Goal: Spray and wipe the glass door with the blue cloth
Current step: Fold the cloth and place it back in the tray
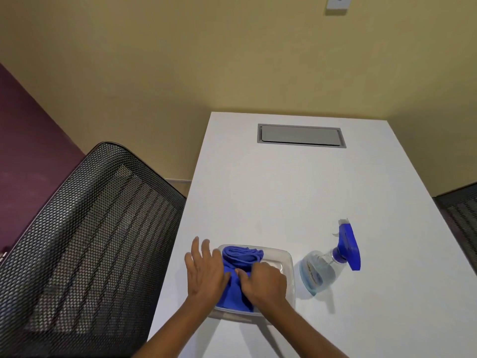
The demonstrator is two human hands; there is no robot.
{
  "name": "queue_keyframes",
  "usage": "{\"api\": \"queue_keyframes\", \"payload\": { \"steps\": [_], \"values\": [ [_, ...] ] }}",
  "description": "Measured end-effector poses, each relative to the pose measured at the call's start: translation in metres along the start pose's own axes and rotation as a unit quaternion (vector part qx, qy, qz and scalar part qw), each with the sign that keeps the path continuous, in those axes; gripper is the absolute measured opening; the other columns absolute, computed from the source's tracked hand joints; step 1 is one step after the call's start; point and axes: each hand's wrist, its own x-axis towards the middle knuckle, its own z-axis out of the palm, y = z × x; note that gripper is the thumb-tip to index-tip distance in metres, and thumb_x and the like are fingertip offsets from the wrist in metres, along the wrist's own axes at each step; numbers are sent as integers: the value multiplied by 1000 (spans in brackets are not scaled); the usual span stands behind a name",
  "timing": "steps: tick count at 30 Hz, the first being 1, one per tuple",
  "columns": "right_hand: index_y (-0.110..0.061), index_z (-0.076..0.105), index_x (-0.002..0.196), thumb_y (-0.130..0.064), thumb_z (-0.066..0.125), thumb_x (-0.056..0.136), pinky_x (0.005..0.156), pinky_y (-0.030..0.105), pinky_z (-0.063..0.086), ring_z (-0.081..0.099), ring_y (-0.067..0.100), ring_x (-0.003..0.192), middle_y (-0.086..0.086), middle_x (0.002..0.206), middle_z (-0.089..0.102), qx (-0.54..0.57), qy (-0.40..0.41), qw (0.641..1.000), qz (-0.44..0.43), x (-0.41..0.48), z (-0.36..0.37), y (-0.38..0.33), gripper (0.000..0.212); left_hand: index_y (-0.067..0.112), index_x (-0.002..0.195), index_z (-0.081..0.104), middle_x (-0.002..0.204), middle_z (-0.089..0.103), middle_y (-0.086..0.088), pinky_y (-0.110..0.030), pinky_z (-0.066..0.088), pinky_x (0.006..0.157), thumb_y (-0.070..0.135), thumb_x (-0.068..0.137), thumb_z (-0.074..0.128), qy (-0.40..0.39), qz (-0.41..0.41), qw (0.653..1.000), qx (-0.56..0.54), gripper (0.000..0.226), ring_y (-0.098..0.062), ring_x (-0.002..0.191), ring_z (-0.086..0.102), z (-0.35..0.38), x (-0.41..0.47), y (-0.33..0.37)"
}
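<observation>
Both hands, left point(205, 271) flat, right point(264, 281) curled, rest on the blue cloth point(238, 267) in a clear tray point(285, 257)

Table point(296, 192) bare beyond tray point(289, 257); spray bottle point(327, 264) right, chair point(85, 236) left

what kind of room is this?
Most likely an office or meeting room: a white table with a built-in cable hatch, mesh-backed office chairs drawn up to it, and a plain wall with a wall plate.
</observation>
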Motion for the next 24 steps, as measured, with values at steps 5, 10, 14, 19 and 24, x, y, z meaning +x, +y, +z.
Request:
{"api": "queue_keyframes", "payload": {
  "steps": [5,10,14,19,24],
  "values": [
    [-13,57,90,-28,51,89,73,37,50,59,27,94,7,100,62,34,-61,988,-138,3,2,-2,16,7,148,10,157,15,-20,-44,43,104,69,64,75,-43,-86,993,-64,123,-34,144,21,7,12,5],
    [-6,44,131,-24,70,80,92,43,48,42,32,122,16,132,45,-42,-130,976,-169,13,13,-1,60,3,149,4,156,21,-18,-43,45,99,67,62,78,-72,-104,992,13,132,-33,139,30,20,21,9],
    [-3,42,132,-29,71,80,95,43,45,41,34,124,19,134,46,-104,-147,968,-173,16,15,-6,66,2,150,5,154,27,-18,-43,46,97,70,61,77,-68,-90,990,79,132,-33,136,35,24,22,9],
    [-8,53,115,-38,66,81,87,43,48,45,32,119,14,123,57,-38,-137,979,-149,5,-8,-7,47,4,151,1,157,20,-19,-43,44,100,74,63,71,-59,-73,995,38,132,-35,141,28,20,20,9],
    [-22,65,89,-47,59,88,71,26,49,60,10,85,-8,88,67,195,37,980,-15,-38,-33,12,26,2,151,8,158,16,-23,-47,42,106,72,78,60,-4,-80,988,-131,114,-37,144,22,20,6,12]
  ]
}}
